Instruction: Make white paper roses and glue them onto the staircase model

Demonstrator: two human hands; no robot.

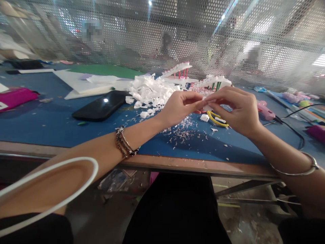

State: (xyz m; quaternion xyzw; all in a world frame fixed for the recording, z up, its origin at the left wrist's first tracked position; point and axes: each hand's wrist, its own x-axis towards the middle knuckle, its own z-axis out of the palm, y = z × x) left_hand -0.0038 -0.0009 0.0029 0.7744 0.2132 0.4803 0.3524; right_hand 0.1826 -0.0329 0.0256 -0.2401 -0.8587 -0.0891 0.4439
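Note:
My left hand (179,106) and my right hand (235,106) meet above the table, fingertips touching. Both are closed in a pinch on a small white piece (207,106) that looks like paper, mostly hidden by the fingers. Just below them a yellow loop (217,120) lies on the table beside a white scrap (204,117). Left of the fingers rises a heap of curled white paper pieces (149,88). Fine white shreds (185,130) are scattered on the blue tabletop below my hands.
A black phone (101,105) lies left of the heap, near white sheets (83,83) and a green sheet (106,70). Small white models with red posts (179,73) and green posts (217,84) stand behind. At right is a pink glue gun (266,110) with its cord. Perforated metal backs the table.

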